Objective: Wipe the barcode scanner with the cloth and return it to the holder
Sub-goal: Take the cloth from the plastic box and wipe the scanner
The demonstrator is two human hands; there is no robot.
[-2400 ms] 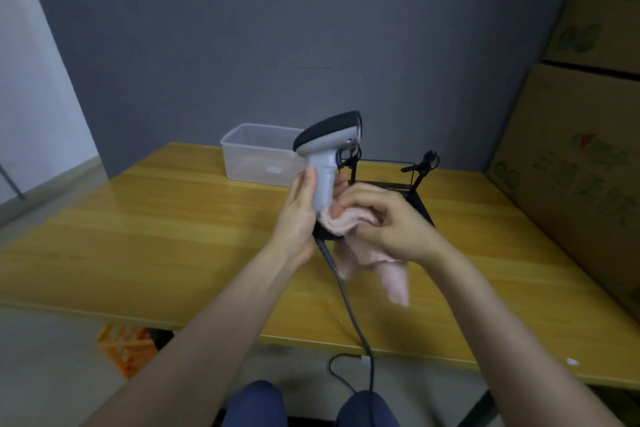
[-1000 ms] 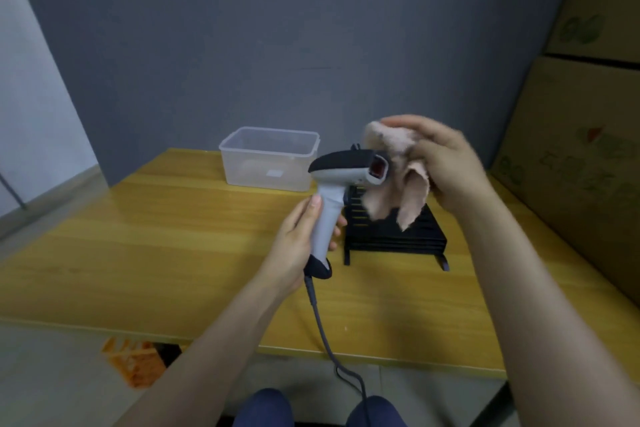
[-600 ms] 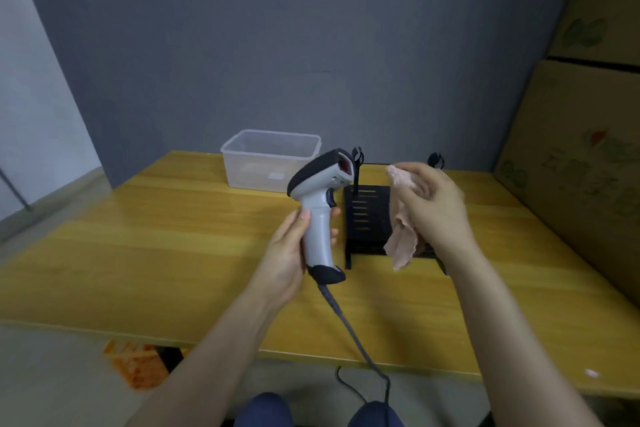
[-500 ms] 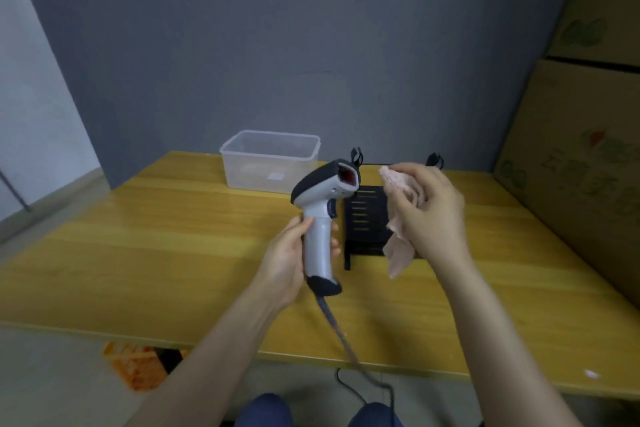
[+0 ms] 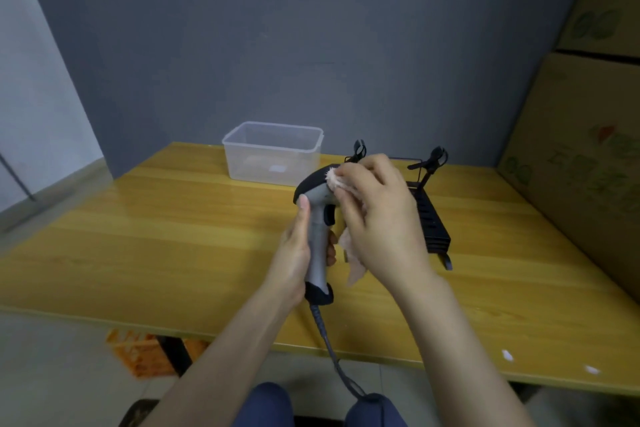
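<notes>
My left hand (image 5: 295, 258) grips the grey handle of the barcode scanner (image 5: 318, 218), holding it upright above the table. Its black head points right and is partly covered by my right hand (image 5: 377, 218). That hand presses a crumpled pink cloth (image 5: 353, 253) against the scanner's head and front, with a loose end hanging below my palm. The scanner's grey cable (image 5: 329, 340) drops over the table's front edge toward my lap. The black holder (image 5: 433, 218) stands on the table just behind my right hand, mostly hidden.
A clear plastic box (image 5: 273, 154) sits at the back of the yellow wooden table (image 5: 173, 236). Large cardboard boxes (image 5: 581, 156) wall off the right side. An orange crate (image 5: 138, 354) lies on the floor under the front edge. A grey wall stands behind.
My right hand has brought the cloth leftward onto the scanner's head, which it held apart from before. The scanner has dropped a little and its head is now covered.
</notes>
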